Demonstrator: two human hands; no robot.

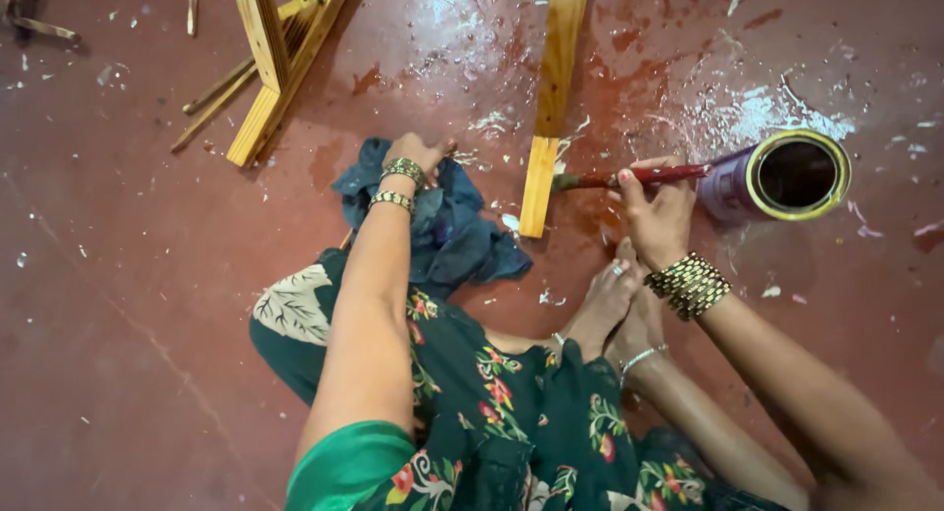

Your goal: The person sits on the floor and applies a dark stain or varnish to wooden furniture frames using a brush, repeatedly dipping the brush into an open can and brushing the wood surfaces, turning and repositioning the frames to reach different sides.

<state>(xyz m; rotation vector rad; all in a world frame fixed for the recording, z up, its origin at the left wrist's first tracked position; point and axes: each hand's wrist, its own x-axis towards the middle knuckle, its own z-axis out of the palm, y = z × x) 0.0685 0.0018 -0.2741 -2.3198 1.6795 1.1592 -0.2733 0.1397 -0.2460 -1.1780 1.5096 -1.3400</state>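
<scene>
My right hand [657,214] grips a red-handled paintbrush [629,177] held level, its bristles touching the lower end of a pale wooden leg [547,127] that slants down to the floor. My left hand [418,155] rests with bent fingers on a crumpled dark blue cloth [447,226] lying on the red floor. An open round tin [787,175] with a yellow rim and purple side lies tilted just right of the brush handle. Both wrists wear bangles. My bare feet [615,300] sit below the right hand.
More pale wooden legs and slats [275,68] of a frame stand at the upper left, with thin sticks beside them. The red floor [128,275] has white paint flecks and scuffed patches near the tin. My green floral dress fills the lower middle.
</scene>
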